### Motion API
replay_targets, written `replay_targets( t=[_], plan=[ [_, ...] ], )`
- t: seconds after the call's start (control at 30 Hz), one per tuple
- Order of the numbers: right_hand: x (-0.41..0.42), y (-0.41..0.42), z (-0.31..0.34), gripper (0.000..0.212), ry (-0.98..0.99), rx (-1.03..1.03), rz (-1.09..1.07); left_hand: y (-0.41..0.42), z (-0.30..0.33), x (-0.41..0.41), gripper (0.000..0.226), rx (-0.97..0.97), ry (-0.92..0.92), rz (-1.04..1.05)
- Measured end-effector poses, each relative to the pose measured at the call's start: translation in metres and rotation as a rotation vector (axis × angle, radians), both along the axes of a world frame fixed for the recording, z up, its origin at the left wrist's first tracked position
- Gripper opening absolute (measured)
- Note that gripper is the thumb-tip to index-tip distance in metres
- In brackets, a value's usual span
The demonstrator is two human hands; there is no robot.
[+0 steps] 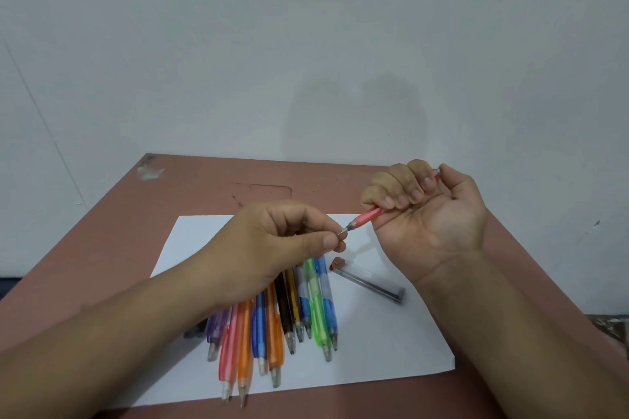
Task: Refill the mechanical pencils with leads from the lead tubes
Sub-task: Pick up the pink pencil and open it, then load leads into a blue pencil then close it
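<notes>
Spread along the lower centre of the frame, the spare pencils (272,326) lie on the white paper (391,350), while the right hand (432,207) curls its fingers around the red pencil (366,218) at right of centre, its long axis slanting from upper right down to a tip pointing lower left. At that tip the left hand (272,248) pinches what is probably 1 lead, too thin to make out; any sideways push could snap it, and the uncapped lead tube (369,282) below might roll and spill

Soft even light, slight blur.
</notes>
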State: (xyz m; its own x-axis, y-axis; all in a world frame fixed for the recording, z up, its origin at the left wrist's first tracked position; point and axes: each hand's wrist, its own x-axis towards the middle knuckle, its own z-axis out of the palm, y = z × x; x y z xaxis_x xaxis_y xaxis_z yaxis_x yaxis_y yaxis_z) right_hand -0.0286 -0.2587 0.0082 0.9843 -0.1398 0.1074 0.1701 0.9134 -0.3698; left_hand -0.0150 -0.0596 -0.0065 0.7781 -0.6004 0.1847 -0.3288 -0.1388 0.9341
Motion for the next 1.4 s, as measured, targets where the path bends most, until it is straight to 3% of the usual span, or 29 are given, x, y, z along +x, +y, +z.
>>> replay_targets(
  t=[0.37,0.53,0.67,0.83,0.9,1.0,1.1,1.23,1.4],
  plan=[
    [-0.003,0.006,0.000,0.041,-0.021,0.009,0.050,0.001,-0.001,0.002,0.015,-0.004,-0.053,0.034],
    [-0.001,0.010,-0.001,0.046,-0.022,-0.132,0.062,0.002,-0.002,0.003,0.017,0.013,-0.087,0.091],
    [-0.004,0.016,-0.001,0.025,0.082,-0.558,-0.042,0.005,-0.002,0.005,0.017,0.077,-0.149,0.152],
    [-0.008,0.007,0.008,0.018,0.157,-0.999,-0.126,-0.001,0.003,0.005,0.014,0.378,-0.372,0.087],
    [-0.009,-0.005,0.016,0.013,0.187,-1.241,-0.174,-0.006,0.007,0.004,0.022,0.473,-0.474,0.047],
    [-0.018,-0.032,0.026,0.025,0.277,-1.673,-0.223,-0.013,0.009,0.002,0.044,0.623,-0.539,-0.021],
    [-0.028,-0.057,0.023,0.017,0.420,-1.840,-0.236,-0.024,0.012,-0.001,0.053,0.685,-0.527,-0.060],
    [-0.041,-0.079,0.008,0.028,0.578,-2.213,-0.368,-0.046,0.011,0.000,0.058,0.739,-0.485,-0.100],
    [-0.058,-0.092,-0.008,0.020,0.618,-2.374,-0.464,-0.070,0.002,0.008,0.058,0.774,-0.501,-0.116]
  ],
)
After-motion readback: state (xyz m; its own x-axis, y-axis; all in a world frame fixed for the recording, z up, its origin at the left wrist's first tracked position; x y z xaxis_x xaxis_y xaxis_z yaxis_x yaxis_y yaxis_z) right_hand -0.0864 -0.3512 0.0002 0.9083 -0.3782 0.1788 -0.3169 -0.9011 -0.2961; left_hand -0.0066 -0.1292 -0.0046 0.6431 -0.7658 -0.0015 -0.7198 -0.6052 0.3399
